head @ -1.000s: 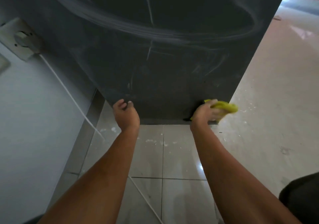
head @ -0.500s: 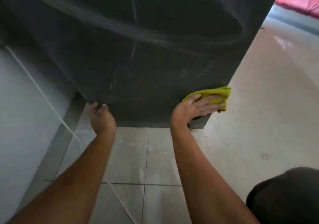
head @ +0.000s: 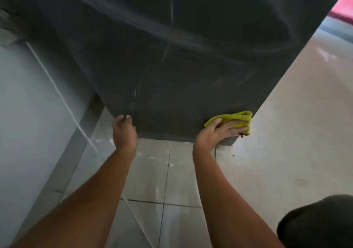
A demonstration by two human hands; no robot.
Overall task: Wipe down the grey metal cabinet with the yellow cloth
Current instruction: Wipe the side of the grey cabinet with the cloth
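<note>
As the cloth (head: 232,116) is pressed onto the cabinet (head: 172,66) corner by the flat right hand (head: 219,133), its left edge is met by the left hand (head: 124,133), fingers bent, grip unclear; open floor (head: 290,137) is seen rightward.

The right hand (head: 219,133) presses a yellow cloth (head: 233,117) against the lower right corner of a dark panel (head: 181,66), fingers (head: 236,129) straight. The left hand (head: 124,131) rests at the panel's lower left edge, fingers bent; grip unclear. Pale smears streak the panel. A white cord (head: 63,98) runs down beside the wall (head: 28,114) to the tiled floor (head: 181,181).

Bare forearms (head: 99,190), black garment (head: 317,223) lower right.
</note>
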